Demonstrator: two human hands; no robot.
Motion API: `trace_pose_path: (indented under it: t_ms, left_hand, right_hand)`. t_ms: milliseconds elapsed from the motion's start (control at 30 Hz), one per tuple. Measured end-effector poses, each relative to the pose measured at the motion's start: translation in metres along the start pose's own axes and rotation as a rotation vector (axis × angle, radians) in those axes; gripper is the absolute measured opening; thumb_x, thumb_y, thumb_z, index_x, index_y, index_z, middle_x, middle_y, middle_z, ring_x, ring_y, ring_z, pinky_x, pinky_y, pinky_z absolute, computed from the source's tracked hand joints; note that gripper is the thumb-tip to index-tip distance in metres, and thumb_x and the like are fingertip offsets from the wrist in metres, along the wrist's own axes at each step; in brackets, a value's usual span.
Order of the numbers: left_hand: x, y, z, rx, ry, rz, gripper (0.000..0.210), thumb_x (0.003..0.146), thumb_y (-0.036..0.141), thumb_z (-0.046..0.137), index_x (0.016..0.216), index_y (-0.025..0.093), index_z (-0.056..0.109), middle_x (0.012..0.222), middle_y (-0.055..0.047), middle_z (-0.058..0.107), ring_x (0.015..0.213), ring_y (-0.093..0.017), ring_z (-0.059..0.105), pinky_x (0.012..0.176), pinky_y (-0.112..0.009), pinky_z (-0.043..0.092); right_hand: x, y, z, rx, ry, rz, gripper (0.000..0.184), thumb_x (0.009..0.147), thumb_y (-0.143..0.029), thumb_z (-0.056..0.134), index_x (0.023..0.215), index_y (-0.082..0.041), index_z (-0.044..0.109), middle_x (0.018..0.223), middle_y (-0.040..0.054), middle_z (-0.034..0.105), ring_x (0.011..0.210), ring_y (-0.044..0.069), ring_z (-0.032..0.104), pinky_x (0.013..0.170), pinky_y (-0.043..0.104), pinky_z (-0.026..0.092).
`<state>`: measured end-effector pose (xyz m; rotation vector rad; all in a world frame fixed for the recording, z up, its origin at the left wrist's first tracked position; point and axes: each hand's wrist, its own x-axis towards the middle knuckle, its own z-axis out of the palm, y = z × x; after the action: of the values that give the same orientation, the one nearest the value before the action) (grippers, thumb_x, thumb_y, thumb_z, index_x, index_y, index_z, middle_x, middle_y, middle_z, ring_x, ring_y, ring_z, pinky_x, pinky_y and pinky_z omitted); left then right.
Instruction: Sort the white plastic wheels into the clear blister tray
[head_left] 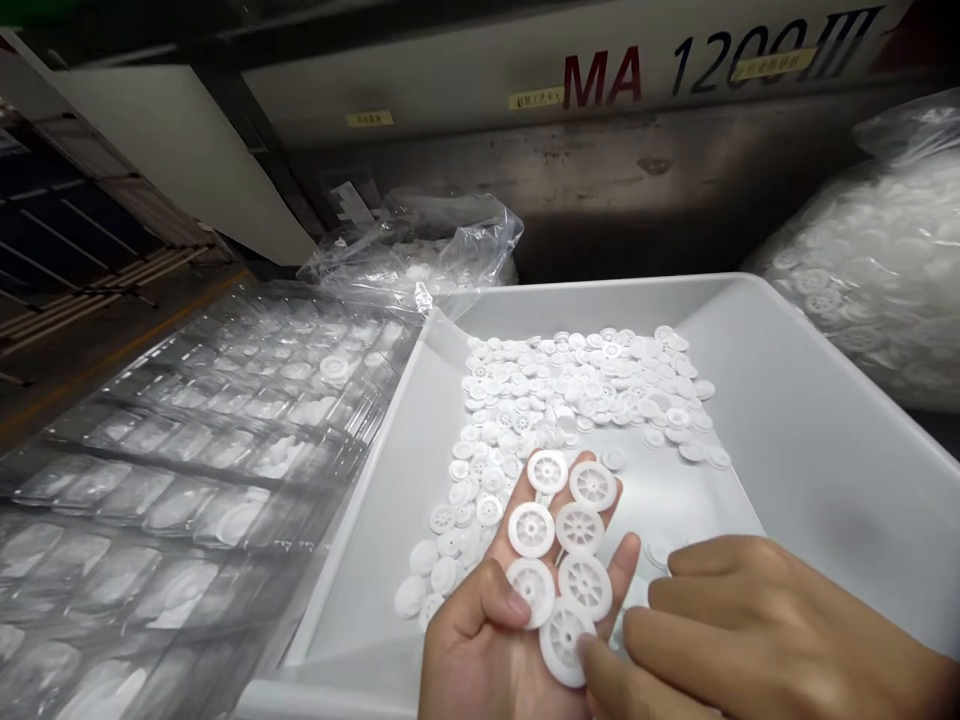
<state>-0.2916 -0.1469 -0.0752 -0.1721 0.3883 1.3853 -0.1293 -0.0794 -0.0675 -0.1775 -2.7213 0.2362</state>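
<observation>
My left hand (487, 640) is palm up and holds several white plastic spoked wheels (580, 528), laid in two rough columns along its palm and fingers. Its thumb presses on the rim of a wheel (530, 592) in the left column. At the right, my right hand (750, 620) has its fingers curled. One fingertip touches the edge of the lowest wheel (565, 640); its thumb is hidden. Beneath both hands is a light grey bin (817, 400), where many similar loose white wheels (570, 380) lie spread over the back and left.
Left of the bin lie rows of clear plastic trays (247, 430) with white parts in their pockets. Behind it is an open clear bag (442, 250) of white parts. A large full bag (892, 260) stands at the right. A machine panel (465, 70) spans the back.
</observation>
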Motion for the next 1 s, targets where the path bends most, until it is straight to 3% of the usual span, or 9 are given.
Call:
trace_pose_path:
  t_ms: [100,167,333,600,833,1000]
  left_hand:
    - [0.0,-0.002,0.004,-0.035,0.048,0.0,0.103,0.068,0.001,0.044,0.162,0.024,0.01,0.141,-0.008,0.065,0.137,-0.028,0.054,0.121,-0.052,0.035]
    - [-0.001,-0.002,0.007,-0.035,0.078,-0.013,0.106,0.066,0.0,0.045,0.162,0.023,0.006,0.144,-0.009,0.062,0.137,-0.028,0.053,0.12,-0.05,0.037]
    - [-0.001,-0.003,0.013,-0.047,0.127,-0.063,0.101,0.072,0.003,0.045,0.162,0.024,0.007,0.144,-0.01,0.062,0.136,-0.026,0.055,0.118,-0.047,0.039]
    - [0.002,-0.009,0.017,-0.078,0.182,0.001,0.081,0.085,0.013,0.042,0.161,0.021,0.018,0.137,-0.012,0.067,0.131,-0.027,0.06,0.115,-0.049,0.043]
    - [0.005,-0.011,0.012,-0.07,0.183,0.004,0.075,0.087,0.014,0.045,0.159,0.022,0.025,0.136,-0.011,0.068,0.129,-0.028,0.061,0.114,-0.049,0.044]
    - [0.006,-0.011,0.01,-0.065,0.21,-0.008,0.066,0.086,0.015,0.046,0.152,0.024,0.041,0.131,-0.009,0.071,0.128,-0.029,0.063,0.111,-0.05,0.048]
  right_hand:
    - [0.005,-0.001,-0.01,0.018,-0.011,0.016,0.026,0.092,0.002,0.043,0.091,-0.017,0.062,0.065,-0.0046,0.051,0.052,0.011,0.041,0.049,0.032,0.026]
    - [0.006,-0.003,-0.011,0.005,0.014,0.028,0.024,0.092,0.0,0.046,0.095,-0.016,0.063,0.064,-0.0052,0.051,0.05,0.011,0.042,0.047,0.032,0.027]
    - [0.007,-0.01,-0.001,-0.059,0.13,0.06,0.029,0.09,0.001,0.049,0.112,-0.009,0.066,0.063,-0.0048,0.056,0.05,0.011,0.05,0.047,0.032,0.037]
    - [0.01,-0.014,0.001,-0.075,0.145,0.098,0.023,0.094,-0.004,0.05,0.102,-0.01,0.07,0.059,-0.0043,0.056,0.047,0.012,0.054,0.048,0.03,0.046]
    - [0.009,-0.013,-0.001,0.0,0.125,0.132,0.017,0.097,-0.009,0.053,0.109,-0.01,0.064,0.061,-0.0061,0.057,0.047,0.01,0.054,0.047,0.029,0.042]
    - [0.007,-0.011,-0.001,0.038,0.146,0.131,0.014,0.101,-0.014,0.051,0.109,-0.011,0.062,0.061,-0.0076,0.054,0.047,0.009,0.05,0.044,0.029,0.038]
